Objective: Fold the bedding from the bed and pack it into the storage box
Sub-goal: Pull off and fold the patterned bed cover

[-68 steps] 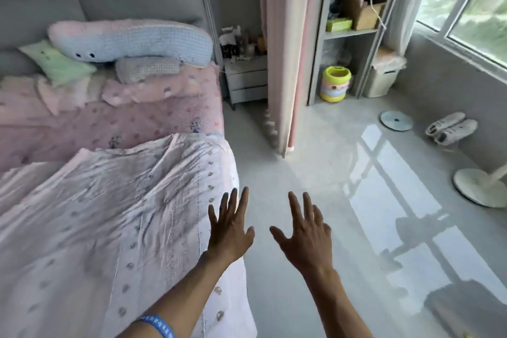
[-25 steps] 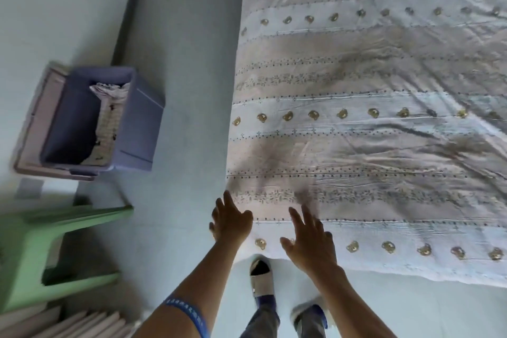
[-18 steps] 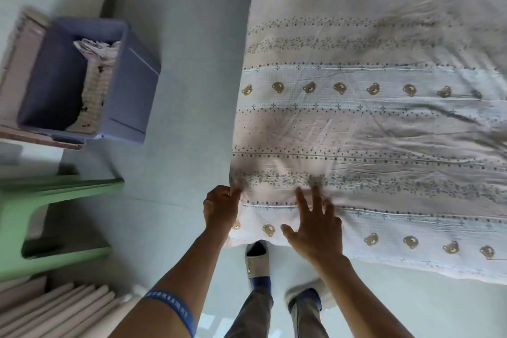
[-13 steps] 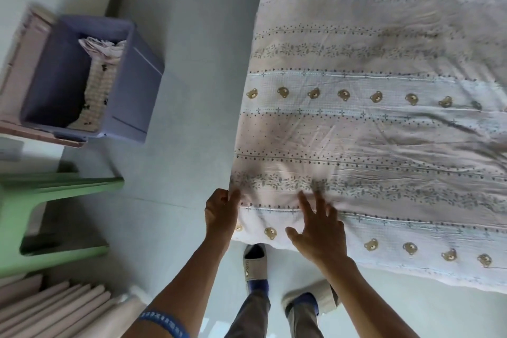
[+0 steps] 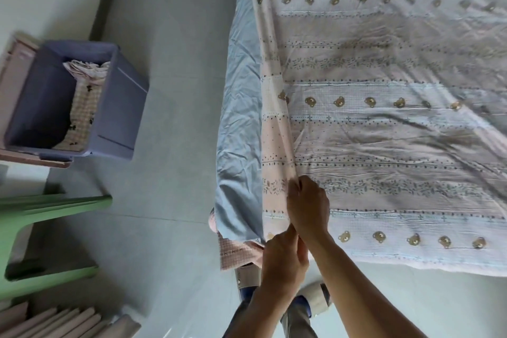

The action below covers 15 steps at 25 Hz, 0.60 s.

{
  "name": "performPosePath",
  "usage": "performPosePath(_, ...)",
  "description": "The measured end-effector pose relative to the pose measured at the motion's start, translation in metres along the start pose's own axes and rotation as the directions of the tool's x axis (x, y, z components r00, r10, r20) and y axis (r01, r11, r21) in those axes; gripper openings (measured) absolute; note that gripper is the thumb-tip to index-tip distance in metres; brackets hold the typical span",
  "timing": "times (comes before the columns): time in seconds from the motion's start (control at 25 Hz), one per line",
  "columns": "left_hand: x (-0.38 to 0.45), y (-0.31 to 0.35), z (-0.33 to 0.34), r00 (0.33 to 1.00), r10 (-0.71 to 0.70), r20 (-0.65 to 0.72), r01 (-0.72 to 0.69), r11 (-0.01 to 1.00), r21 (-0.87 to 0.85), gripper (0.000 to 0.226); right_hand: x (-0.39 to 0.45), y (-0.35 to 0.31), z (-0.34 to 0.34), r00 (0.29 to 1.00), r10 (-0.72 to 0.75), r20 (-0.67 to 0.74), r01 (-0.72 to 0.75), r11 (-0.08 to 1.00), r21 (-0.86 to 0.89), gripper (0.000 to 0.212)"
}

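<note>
While both forearms reach forward from the bottom edge of the view, the two hands meet at the near left corner of the quilt (image 5: 384,145). The right hand (image 5: 308,207) sits farther from the body, back of the hand upward, its fingers curled round the lifted side edge of the quilt and pinching it into a raised ridge. The left hand (image 5: 284,262) is just behind and touching it, also knuckles up, fingers curled on the same edge at the corner (how much cloth is inside that grip cannot be seen).

One quilt lies spread across the bed, pale with bands of dots, leaves and small bear figures; its left edge is turned up and over, showing a plain light blue underside (image 5: 238,123) that hangs down the bed's side. A scrap of pink checked cloth (image 5: 233,251) peeps out under the corner.

One storage box (image 5: 118,107), purple, stands open on the floor (image 5: 175,35) well to the left of the bed, with one folded checked piece (image 5: 82,107) already standing inside against its right wall. One green stool (image 5: 41,208) lies beside it, nearer the body. Two slippered feet (image 5: 315,295) show below the hands.
</note>
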<state>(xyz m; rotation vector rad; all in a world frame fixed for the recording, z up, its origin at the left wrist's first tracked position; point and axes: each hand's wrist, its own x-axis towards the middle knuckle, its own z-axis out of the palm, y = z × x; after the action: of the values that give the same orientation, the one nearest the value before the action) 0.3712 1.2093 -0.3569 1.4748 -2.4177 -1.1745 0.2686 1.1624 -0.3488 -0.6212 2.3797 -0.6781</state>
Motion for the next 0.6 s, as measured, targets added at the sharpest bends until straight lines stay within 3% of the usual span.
performPosePath(0.24,-0.012,-0.001,0.036,1.000,-0.003,0.022,0.000,0.990,0.138,0.010,0.021,0.066,-0.055,0.979,0.149,-0.141,-0.124,0.977,0.172,0.022)
performPosePath(0.36,-0.017,0.020,0.066,0.995,0.033,0.094,-0.042,0.995,0.094,0.004,0.030,0.123,-0.084,0.953,0.256,-0.163,-0.215,0.949,0.232,0.025)
performPosePath(0.6,-0.012,0.123,0.136,0.983,0.057,0.177,-0.078,0.990,0.116,0.009,0.045,0.243,-0.199,0.938,0.295,-0.181,-0.250,0.939,0.237,0.025)
